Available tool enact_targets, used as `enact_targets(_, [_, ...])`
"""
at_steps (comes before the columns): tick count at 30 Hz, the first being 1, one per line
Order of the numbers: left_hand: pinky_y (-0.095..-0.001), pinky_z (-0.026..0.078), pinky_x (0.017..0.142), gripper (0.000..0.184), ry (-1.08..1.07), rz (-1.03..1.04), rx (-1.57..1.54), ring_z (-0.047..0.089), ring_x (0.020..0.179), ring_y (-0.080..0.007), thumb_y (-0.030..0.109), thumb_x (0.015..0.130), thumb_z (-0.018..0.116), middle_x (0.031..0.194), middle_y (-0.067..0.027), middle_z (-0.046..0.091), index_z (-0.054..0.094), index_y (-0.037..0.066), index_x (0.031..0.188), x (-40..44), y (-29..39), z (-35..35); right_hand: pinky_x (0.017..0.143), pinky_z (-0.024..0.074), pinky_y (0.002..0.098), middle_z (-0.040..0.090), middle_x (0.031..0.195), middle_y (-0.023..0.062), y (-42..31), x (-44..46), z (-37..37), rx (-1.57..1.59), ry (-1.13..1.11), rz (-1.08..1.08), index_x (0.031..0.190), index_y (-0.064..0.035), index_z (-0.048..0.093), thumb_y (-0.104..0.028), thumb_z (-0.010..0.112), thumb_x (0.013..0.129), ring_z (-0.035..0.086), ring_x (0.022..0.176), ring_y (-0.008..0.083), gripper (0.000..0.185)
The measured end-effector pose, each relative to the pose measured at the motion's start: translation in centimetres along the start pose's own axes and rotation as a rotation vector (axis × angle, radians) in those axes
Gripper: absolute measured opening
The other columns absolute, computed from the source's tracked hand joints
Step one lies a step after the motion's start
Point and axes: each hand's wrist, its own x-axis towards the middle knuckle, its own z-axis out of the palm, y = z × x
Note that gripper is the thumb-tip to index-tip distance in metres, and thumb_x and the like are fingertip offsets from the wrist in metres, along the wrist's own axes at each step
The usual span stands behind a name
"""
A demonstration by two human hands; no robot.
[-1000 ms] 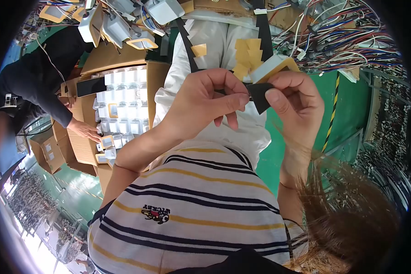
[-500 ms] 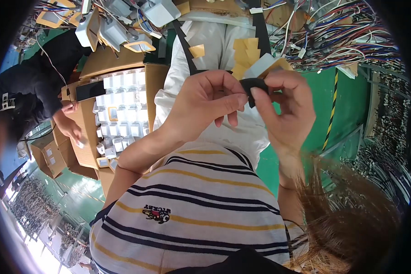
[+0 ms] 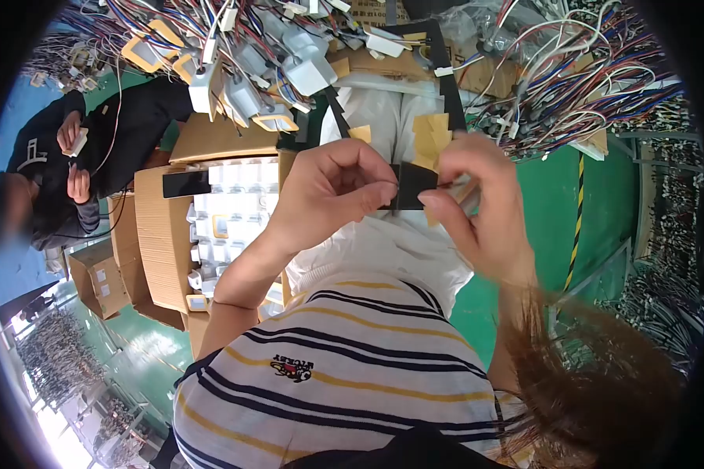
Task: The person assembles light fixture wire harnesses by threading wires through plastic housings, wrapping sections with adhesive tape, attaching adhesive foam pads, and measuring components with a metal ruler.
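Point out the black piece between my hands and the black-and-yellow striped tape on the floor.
Black piece point(image 3: 417, 187): head view, middle of its flat face.
Striped tape point(image 3: 577, 219): head view, about midway along its visible length.

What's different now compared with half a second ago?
The black piece, bent then, is now flat. The co-worker's hands have moved from the carton toward their own body, one holding a pale part. Unchanged: left hand and right hand at opposite sides of the black piece.
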Motion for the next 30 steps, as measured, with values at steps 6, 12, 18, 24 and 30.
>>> enact_targets(6, [-0.0168,0.041,0.055,0.030,0.136,0.419,0.103,0.054,0.071,-0.0024,-0.008,0.084,0.065,0.087,-0.0016,0.056,0.051,0.005,0.108,-0.3,-1.0,1.7,0.057,0.0474,0.0236,0.052,0.095,0.0070,-1.5,0.3,0.3,0.033,0.030,0.095,0.089,-0.0028,0.063,0.007,0.077,0.070,0.056,0.076,0.0153,0.025])
enact_targets(12, [-0.0206,0.045,0.054,0.035,0.189,0.706,0.565,0.054,0.066,-0.0081,-0.007,0.079,0.072,0.090,-0.0042,0.055,0.060,0.003,0.110,-0.2,-1.1,2.2,0.053,0.0416,0.0297,0.053,0.088,0.0063,-2.1,0.4,1.0,0.076,0.124,0.135,0.085,-0.0050,0.063,-0.001,0.082,0.063,0.055,0.069,0.0184,0.030])
enact_targets(18, [-0.0161,0.038,0.050,0.036,0.346,0.683,0.770,0.040,0.057,-0.0027,-0.007,0.071,0.078,0.090,-0.0021,0.057,0.070,0.003,0.105,-0.5,-0.7,2.8,0.057,0.0457,0.0263,0.055,0.089,0.0052,-1.7,-0.2,1.1,-0.098,0.117,0.070,0.096,-0.0033,0.067,0.002,0.081,0.064,0.056,0.074,0.0146,0.035])
enact_targets(24, [-0.0229,0.044,0.050,0.029,0.335,0.575,0.743,0.055,0.064,-0.0096,-0.008,0.075,0.074,0.083,-0.0048,0.055,0.066,0.002,0.102,-0.4,-0.8,2.7,0.075,0.0404,0.0345,0.056,0.085,0.0015,-2.2,0.5,1.0,-0.393,-0.007,0.009,0.094,-0.0067,0.068,-0.009,0.075,0.068,0.056,0.076,0.0176,0.027])
enact_targets(30, [-0.0227,0.043,0.065,0.016,0.005,0.380,0.469,0.051,0.071,-0.0114,0.015,0.087,0.066,0.090,-0.0052,0.055,0.062,0.001,0.093,-0.2,-0.3,0.3,0.084,0.0428,0.0384,0.057,0.087,0.0018,-1.5,-0.7,1.4,-0.462,-0.088,-0.120,0.092,-0.0100,0.066,-0.010,0.069,0.071,0.058,0.083,0.0204,0.021])
